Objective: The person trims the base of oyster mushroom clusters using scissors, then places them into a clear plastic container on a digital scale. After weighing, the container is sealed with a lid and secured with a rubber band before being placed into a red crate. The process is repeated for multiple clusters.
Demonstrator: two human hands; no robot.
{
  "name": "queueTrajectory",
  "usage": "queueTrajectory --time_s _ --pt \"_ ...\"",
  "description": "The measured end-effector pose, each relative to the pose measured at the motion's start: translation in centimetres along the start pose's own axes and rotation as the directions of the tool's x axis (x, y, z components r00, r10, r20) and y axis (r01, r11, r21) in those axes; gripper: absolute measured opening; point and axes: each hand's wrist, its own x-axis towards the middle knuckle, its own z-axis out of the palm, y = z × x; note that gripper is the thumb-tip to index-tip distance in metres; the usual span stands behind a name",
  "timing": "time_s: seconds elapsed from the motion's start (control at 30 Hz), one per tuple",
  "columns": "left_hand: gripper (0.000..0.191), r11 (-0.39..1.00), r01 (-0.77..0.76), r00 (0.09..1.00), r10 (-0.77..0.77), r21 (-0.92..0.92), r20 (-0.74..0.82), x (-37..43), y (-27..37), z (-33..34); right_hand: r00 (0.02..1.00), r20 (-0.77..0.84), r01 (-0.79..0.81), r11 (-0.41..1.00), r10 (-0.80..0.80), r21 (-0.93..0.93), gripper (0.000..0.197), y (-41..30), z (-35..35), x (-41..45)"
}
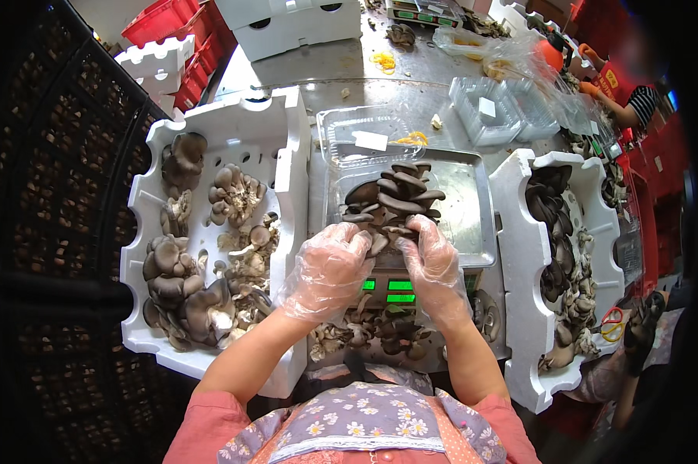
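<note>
A cluster of dark-capped oyster mushrooms (404,188) sits in a clear plastic clamshell box (333,191), whose lid (337,124) is folded back and bears a white label. Under the box is the metal pan (471,232) of a digital scale with lit green displays (400,298). My left hand (333,269), in a clear plastic glove, has its fingers curled at the cluster's near left side; its fingertips are partly hidden. From the right, my gloved right hand (433,267) pinches the near edge of the same cluster between thumb and fingers.
White foam crates of mushrooms stand at left (294,174) and right (520,255); scissors (613,325) rest on the right one. Loose mushrooms (355,333) lie before the scale. Clear boxes (485,110) sit beyond it. A black mesh crate stack (53,174) rises at left. A co-worker (622,87) works far right.
</note>
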Motion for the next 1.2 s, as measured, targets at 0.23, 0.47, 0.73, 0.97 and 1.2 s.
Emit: queueTrajectory --time_s 0.23,0.47,0.73,0.97,1.2 --pt "0.033 1.000 0.004 0.998 -0.004 0.001 -0.063 -0.3 0.1 0.4 0.982 -0.066 0.150 0.948 -0.175 -0.279 0.025 0.7 0.8 0.0" --pt "0.034 1.000 -0.014 0.997 0.013 -0.017 -0.075 -0.4 -0.1 0.5 0.968 -0.150 0.125 0.905 -0.201 -0.407 0.030 1.1 3.0 -0.1" --pt "0.041 1.000 0.027 0.990 -0.026 0.009 -0.137 -0.6 0.3 1.4 0.964 -0.087 0.187 0.872 -0.251 -0.452 0.024 1.1 3.0 -0.7" --pt "0.047 0.990 0.051 0.997 -0.058 -0.129 -0.051 -1.9 0.7 -1.8 0.982 -0.174 0.039 0.984 -0.070 -0.176 0.020 1.2 -2.6 -4.5" --pt "0.048 0.670 0.389 0.886 -0.461 -0.633 0.056 1.1 -5.3 -3.4 0.950 -0.233 -0.174 0.972 0.208 0.156 0.012 3.4 -3.7 -5.6"
